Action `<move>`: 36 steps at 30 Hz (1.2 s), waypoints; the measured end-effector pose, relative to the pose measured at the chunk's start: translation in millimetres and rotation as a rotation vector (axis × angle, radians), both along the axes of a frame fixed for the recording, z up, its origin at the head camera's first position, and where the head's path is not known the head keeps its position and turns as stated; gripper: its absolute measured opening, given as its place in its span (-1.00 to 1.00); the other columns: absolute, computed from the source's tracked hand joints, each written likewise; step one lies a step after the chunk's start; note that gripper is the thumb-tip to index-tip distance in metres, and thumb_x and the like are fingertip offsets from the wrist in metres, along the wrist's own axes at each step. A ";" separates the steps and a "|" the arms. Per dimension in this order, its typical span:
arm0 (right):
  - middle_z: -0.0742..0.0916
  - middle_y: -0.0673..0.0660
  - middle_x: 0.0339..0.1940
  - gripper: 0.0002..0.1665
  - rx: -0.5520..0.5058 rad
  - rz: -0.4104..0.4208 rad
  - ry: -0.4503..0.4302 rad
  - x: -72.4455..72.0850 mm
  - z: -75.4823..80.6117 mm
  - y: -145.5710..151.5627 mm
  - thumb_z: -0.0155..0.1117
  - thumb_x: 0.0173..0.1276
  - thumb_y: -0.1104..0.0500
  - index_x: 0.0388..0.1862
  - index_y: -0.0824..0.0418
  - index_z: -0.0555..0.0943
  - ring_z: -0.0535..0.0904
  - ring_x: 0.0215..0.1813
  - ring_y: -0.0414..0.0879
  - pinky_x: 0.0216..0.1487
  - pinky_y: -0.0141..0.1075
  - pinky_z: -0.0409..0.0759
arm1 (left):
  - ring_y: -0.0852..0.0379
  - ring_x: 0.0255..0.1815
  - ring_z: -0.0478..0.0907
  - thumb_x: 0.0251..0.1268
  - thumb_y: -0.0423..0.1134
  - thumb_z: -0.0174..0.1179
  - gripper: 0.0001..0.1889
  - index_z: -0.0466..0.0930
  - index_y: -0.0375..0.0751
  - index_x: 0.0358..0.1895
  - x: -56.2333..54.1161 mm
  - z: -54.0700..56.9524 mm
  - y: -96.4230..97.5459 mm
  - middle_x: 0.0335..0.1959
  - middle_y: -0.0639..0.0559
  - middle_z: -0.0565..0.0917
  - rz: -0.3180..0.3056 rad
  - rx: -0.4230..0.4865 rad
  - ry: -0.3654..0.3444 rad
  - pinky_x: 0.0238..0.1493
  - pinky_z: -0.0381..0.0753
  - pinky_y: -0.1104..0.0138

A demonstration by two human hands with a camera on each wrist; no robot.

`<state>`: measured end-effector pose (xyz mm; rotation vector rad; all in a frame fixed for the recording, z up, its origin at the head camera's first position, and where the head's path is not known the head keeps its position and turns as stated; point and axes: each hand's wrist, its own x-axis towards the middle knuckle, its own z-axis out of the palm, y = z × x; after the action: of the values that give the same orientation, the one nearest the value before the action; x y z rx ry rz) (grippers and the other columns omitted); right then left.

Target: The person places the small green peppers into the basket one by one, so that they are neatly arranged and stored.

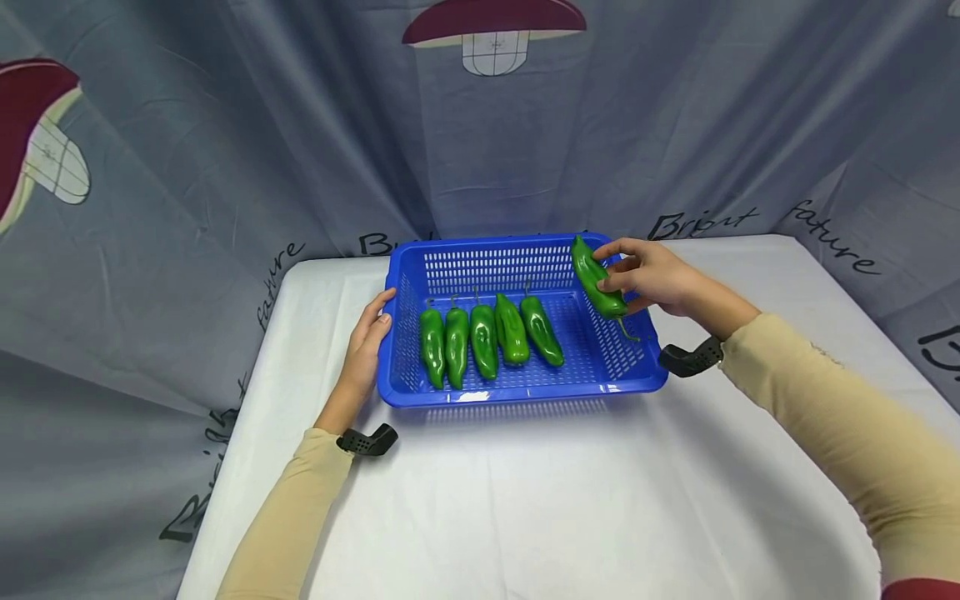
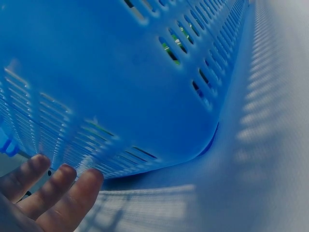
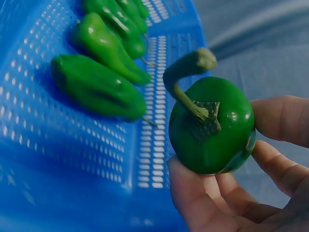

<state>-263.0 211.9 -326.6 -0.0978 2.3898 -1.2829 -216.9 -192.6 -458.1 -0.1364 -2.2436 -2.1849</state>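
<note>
A green pepper is held between the thumb and fingers of my right hand, above the right end of a blue plastic basket. In the right wrist view the held pepper turns its curved stem toward the camera. My left hand rests at the basket's left rim, with its thumb and index fingertip touching there. Extended fingers lie beside the basket's slotted outer wall in the left wrist view. Several more green peppers lie side by side on the basket floor.
The basket stands on a white-covered table, close to its back edge. Grey curtains with printed lettering and dark red shapes hang behind and at both sides. Black wrist devices are worn on both arms.
</note>
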 end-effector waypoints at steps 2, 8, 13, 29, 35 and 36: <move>0.55 0.28 0.09 -0.33 0.007 0.011 -0.004 -1.0 -3.9 -7.1 0.23 0.47 0.26 0.50 0.27 0.27 0.67 -0.14 -0.12 -0.17 -0.09 0.78 | -0.09 0.42 0.34 0.67 -0.16 -0.28 -0.48 0.16 -0.04 0.60 -0.2 -0.3 -0.2 0.64 -0.04 0.16 0.001 0.000 0.001 0.28 0.42 0.33; 0.55 0.30 0.08 -0.33 0.042 0.032 -0.033 -6.7 -18.2 -23.3 0.24 0.46 0.26 0.50 0.27 0.30 0.66 -0.06 -0.04 -0.06 0.07 0.76 | -0.08 0.42 0.34 0.66 -0.17 -0.28 -0.48 0.17 -0.03 0.60 -0.2 -1.5 -0.1 0.64 -0.04 0.17 0.004 -0.007 0.001 0.34 0.39 0.21; 0.57 0.31 0.08 -0.33 0.043 0.032 -0.059 -9.5 -28.4 -34.3 0.23 0.45 0.27 0.49 0.28 0.30 0.67 -0.10 -0.05 0.03 0.17 0.72 | -0.05 0.39 0.35 0.67 -0.16 -0.29 -0.48 0.17 -0.03 0.60 -0.2 -1.7 0.2 0.64 -0.03 0.18 0.004 -0.012 0.001 0.32 0.40 0.23; 0.48 0.42 0.30 -0.35 0.089 0.007 -0.125 -23.6 -46.9 -42.1 0.20 0.46 0.28 0.48 0.28 0.28 0.60 0.11 0.19 0.11 0.22 0.66 | -0.09 0.50 0.28 0.66 -0.17 -0.27 -0.48 0.18 -0.04 0.59 -1.7 -1.6 -0.5 0.66 -0.01 0.14 0.010 -0.020 0.015 0.52 0.27 -0.02; 0.43 0.44 0.36 -0.36 0.141 -0.014 -0.126 -25.5 -53.6 -45.1 0.20 0.45 0.29 0.47 0.29 0.29 0.55 0.24 0.30 0.02 0.16 0.72 | -0.13 0.53 0.25 0.66 -0.17 -0.27 -0.48 0.17 -0.06 0.59 -1.8 -3.3 -0.4 0.66 -0.03 0.13 0.007 -0.031 0.022 0.56 0.21 -0.07; 0.42 0.44 0.37 -0.36 0.142 -0.017 -0.127 -25.8 -55.0 -45.8 0.21 0.44 0.30 0.46 0.29 0.29 0.54 0.25 0.31 0.01 0.15 0.72 | -0.13 0.52 0.26 0.66 -0.17 -0.27 -0.48 0.17 -0.06 0.59 -1.9 -3.6 -0.5 0.66 -0.03 0.14 0.007 -0.027 0.022 0.55 0.21 -0.07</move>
<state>-288.8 166.1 -381.6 0.0447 2.3677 -1.0885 -218.8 -193.1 -461.7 -0.1516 -2.2585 -2.1394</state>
